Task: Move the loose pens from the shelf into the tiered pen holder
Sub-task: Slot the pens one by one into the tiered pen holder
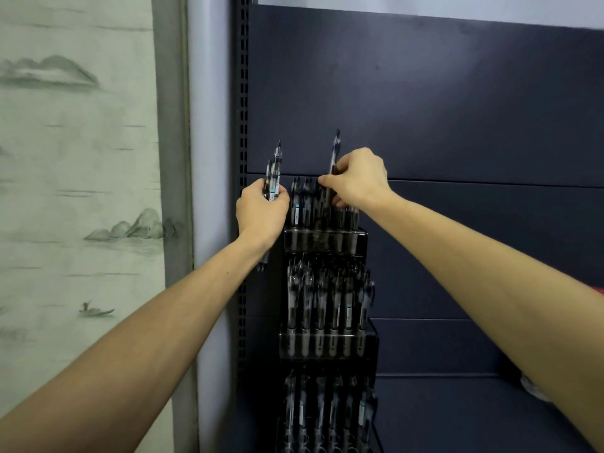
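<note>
Left hand grips a bunch of pens — fingers curled round them. Right hand pinches one pen upright above the pen holder — top tier.

Head camera looks forward, slightly down, close on the tiered pen holder.

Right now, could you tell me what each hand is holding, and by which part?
The left hand grips a small bundle of pens around their middle. The right hand pinches a single pen at mid-barrel, over the holder's top tier.
</note>
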The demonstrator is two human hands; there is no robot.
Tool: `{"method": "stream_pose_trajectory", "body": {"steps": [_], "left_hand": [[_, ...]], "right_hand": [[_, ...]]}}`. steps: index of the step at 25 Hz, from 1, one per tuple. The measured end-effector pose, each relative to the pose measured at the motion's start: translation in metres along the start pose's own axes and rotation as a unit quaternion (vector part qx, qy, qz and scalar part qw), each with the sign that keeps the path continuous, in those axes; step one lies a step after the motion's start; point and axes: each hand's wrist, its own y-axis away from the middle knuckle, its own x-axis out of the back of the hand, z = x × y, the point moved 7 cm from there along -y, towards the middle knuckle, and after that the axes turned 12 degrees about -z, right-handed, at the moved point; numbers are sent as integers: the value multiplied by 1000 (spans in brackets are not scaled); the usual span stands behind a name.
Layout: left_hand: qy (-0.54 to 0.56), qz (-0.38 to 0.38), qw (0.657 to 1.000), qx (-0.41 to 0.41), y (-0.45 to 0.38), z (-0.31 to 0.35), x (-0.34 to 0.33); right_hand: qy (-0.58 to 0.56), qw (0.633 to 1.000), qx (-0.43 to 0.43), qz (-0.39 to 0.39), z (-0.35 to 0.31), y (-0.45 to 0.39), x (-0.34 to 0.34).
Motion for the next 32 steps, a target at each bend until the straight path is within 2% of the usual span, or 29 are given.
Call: {"method": "stream_pose_trajectory", "body": {"steps": [4,11,15,21,27,32], "left_hand": [[-12,8,1000,16,3,-8,5],[-9,9,1000,16,6,-8,10],[-8,13,1000,12,7,-4,12],[-9,14,1000,10,10,1,14],[-5,12,1000,11,14,5,15],[-14,13,1000,12,17,6,19]], "right_hand": [[98,994,28,28,-9,2,14],[78,995,64,21,-5,7,14],[135,985,109,18,-11,15,9],[174,976,131,7,-12,18,0],[157,980,122,-4,-10,19,-4],[140,983,116,24,-8,21,-1]]}}
